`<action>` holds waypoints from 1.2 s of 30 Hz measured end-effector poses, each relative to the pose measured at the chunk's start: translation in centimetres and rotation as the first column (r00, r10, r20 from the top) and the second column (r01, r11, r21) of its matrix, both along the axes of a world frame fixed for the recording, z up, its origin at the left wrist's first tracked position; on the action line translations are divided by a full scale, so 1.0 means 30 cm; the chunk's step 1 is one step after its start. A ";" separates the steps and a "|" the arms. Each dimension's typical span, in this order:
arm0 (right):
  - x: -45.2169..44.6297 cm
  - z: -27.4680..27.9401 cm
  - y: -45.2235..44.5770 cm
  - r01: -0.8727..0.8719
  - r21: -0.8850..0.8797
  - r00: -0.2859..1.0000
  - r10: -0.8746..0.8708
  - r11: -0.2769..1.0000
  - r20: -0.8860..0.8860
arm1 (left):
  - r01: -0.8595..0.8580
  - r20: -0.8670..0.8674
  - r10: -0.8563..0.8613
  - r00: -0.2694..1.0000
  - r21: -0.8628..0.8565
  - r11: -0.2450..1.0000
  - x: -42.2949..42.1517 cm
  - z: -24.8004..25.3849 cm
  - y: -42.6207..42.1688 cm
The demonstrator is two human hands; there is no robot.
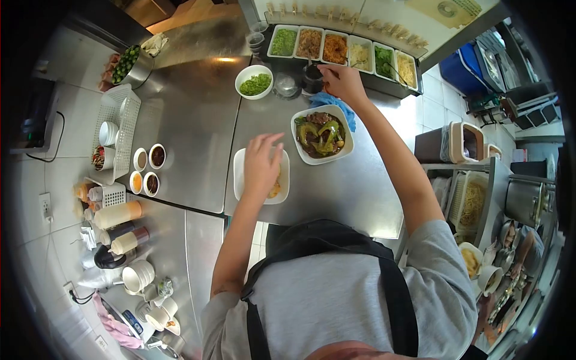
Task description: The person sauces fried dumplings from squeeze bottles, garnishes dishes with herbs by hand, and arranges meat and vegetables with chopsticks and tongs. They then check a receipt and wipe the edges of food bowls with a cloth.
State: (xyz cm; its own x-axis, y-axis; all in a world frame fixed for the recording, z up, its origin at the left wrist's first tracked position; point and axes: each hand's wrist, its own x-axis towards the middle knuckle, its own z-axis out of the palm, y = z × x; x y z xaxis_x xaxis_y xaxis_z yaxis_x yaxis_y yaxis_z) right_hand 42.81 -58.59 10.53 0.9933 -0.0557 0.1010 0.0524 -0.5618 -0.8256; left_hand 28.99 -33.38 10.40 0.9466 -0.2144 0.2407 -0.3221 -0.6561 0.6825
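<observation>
My left hand [264, 162] hovers over a white square bowl [239, 174] with some yellowish food [275, 189] at its right side. Its fingers are spread, and it hides much of the bowl. My right hand [344, 83] reaches forward to a small dark pot [312, 79], thumb and fingers closed together at its rim; what they pinch, if anything, is too small to make out. Between my arms stands a second white square bowl [324, 157] with meat, green peppers and dark sauce. A blue cloth [336, 105] lies between that bowl and the pot.
Topping trays [333, 48] line the counter's back edge. A bowl of chopped greens [255, 84] and a clear container [286, 86] stand near the dark pot. Several sauce cups [157, 156], a white basket [124, 135] and squeeze bottles [129, 240] are at left. Another person [528, 255] is at far right.
</observation>
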 end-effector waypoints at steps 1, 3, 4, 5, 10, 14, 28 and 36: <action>-0.009 -0.001 -0.001 0.040 0.060 0.999 -0.039 0.997 -0.015 | -0.008 -0.013 0.008 1.000 0.059 0.998 0.018 -0.025 -0.030; -0.027 0.002 -0.005 0.128 0.172 0.991 -0.122 0.977 -0.047 | -0.014 -0.032 0.020 0.999 0.174 0.985 0.062 -0.092 -0.074; -0.036 -0.003 -0.007 0.164 0.216 0.986 -0.154 0.962 -0.063 | -0.011 -0.053 0.022 0.998 0.195 0.981 0.090 -0.105 -0.086; -0.046 -0.010 -0.010 0.202 0.259 0.979 -0.187 0.945 -0.079 | -0.007 -0.074 0.023 0.997 0.215 0.977 0.118 -0.117 -0.097; -0.083 -0.077 -0.005 0.256 0.373 0.962 -0.273 0.892 -0.008 | 0.031 -0.256 0.011 0.967 0.159 0.987 0.219 -0.169 -0.120; -0.115 -0.077 0.035 0.288 0.341 0.948 -0.316 0.895 0.031 | 0.059 -0.343 0.001 0.939 0.164 0.985 0.247 -0.169 -0.101; -0.120 -0.156 0.025 0.349 0.730 0.919 -0.369 0.587 -0.143 | 0.114 -0.368 -0.041 0.929 0.179 0.977 0.386 -0.183 -0.086; -0.164 -0.118 0.018 0.370 0.744 0.907 -0.391 0.557 -0.158 | 0.139 -0.322 -0.078 0.944 0.172 0.975 0.405 -0.184 -0.084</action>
